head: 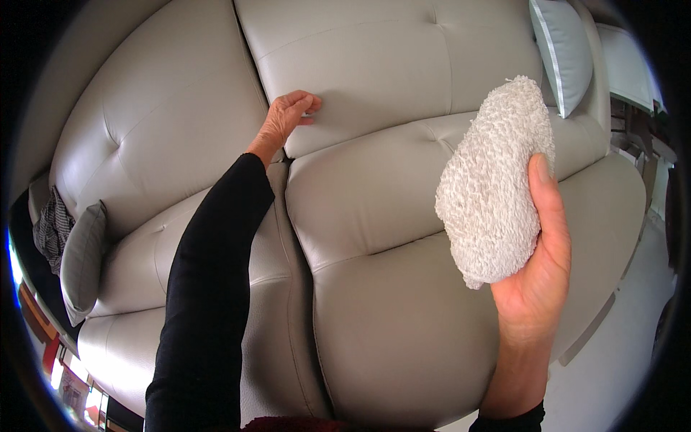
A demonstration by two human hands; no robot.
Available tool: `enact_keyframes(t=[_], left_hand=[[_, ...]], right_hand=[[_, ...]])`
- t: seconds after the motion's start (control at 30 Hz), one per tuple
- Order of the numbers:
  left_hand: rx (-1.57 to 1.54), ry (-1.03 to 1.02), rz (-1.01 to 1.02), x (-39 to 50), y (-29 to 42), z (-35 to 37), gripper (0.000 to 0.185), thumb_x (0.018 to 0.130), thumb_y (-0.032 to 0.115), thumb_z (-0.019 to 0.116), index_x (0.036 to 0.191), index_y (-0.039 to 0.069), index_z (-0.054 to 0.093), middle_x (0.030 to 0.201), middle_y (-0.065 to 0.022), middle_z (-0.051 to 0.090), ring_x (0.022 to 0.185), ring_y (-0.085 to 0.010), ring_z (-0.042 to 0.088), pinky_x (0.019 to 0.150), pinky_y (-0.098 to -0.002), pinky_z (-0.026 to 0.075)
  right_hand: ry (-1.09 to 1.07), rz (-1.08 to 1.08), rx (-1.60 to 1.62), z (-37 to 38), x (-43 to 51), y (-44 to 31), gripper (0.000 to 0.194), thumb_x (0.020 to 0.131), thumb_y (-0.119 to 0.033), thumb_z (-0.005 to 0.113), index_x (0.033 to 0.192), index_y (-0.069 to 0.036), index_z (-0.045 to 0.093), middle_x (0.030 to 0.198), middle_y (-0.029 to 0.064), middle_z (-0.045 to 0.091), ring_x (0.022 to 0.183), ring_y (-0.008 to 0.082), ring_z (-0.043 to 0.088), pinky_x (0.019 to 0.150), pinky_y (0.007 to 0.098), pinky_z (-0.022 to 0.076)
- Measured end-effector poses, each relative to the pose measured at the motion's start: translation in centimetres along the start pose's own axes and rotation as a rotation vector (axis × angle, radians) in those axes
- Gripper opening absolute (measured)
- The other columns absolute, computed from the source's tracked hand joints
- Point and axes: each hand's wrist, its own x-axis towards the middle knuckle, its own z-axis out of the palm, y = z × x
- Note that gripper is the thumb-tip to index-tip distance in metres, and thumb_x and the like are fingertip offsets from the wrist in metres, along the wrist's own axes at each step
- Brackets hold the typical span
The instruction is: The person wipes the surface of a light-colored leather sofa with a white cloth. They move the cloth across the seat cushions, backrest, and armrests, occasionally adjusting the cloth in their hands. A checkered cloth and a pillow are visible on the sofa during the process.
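A folded white looped-pile cloth (pixel 494 189) is gripped in my right hand (pixel 532 264), raised in front of the right part of a beige leather sofa (pixel 405 302). The thumb lies along the cloth's right edge; the other fingers are hidden behind it. My left hand (pixel 294 110) is at the sofa's backrest, just right of the gap between two back sections. Its fingers are loosely curled, and nothing shows in them. Whether the fingertips touch the leather cannot be told.
A light grey-blue cushion (pixel 567 56) leans at the sofa's right end. At the left end stand a dark grey cushion (pixel 83 262) and a checked fabric (pixel 53 229). A dark gap runs between the sofa's sections. White floor (pixel 604 367) shows at the lower right.
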Motion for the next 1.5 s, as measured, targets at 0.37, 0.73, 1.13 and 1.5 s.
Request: enact_keyframes(t=[0.37,0.73,1.13,1.5], left_hand=[[0.069,0.069,0.070,-0.1,-0.8,0.0,0.036,0.108,0.034,0.062,0.118,0.001,0.074,0.112,-0.0065,0.075,0.109,-0.0179,0.069,0.097,-0.0366,0.058],[0.072,0.159,0.122,-0.6,-0.5,-0.3,0.034,0.104,0.030,0.064,0.110,-0.001,0.076,0.105,-0.0068,0.078,0.100,-0.0166,0.072,0.092,-0.0335,0.060],[0.110,0.198,0.152,-1.2,-1.0,-0.3,0.036,0.105,0.032,0.062,0.111,-0.001,0.076,0.104,-0.0061,0.077,0.098,-0.0159,0.071,0.093,-0.0328,0.059],[-0.178,0.222,0.123,-1.0,-0.9,-1.1,0.033,0.105,0.028,0.064,0.104,-0.004,0.075,0.101,-0.0114,0.077,0.097,-0.0205,0.073,0.091,-0.0362,0.062]], right_hand=[[0.029,-0.006,-0.032,0.0,-0.1,0.0,0.040,0.108,-0.028,0.063,0.138,-0.002,0.064,0.130,0.0088,0.072,0.117,0.0205,0.070,0.102,0.0397,0.0572],[0.028,-0.011,-0.071,1.1,-0.4,0.1,0.040,0.110,-0.023,0.059,0.144,-0.002,0.059,0.124,0.0068,0.071,0.111,0.0154,0.068,0.098,0.0333,0.0547],[0.034,0.000,-0.053,1.1,-0.5,0.2,0.040,0.109,-0.023,0.060,0.143,-0.001,0.059,0.124,0.0073,0.072,0.111,0.0161,0.069,0.097,0.0336,0.0558],[0.022,-0.006,-0.063,1.3,-0.5,0.3,0.039,0.110,-0.021,0.057,0.144,-0.001,0.060,0.125,0.0073,0.072,0.112,0.0156,0.069,0.097,0.0332,0.0558]])
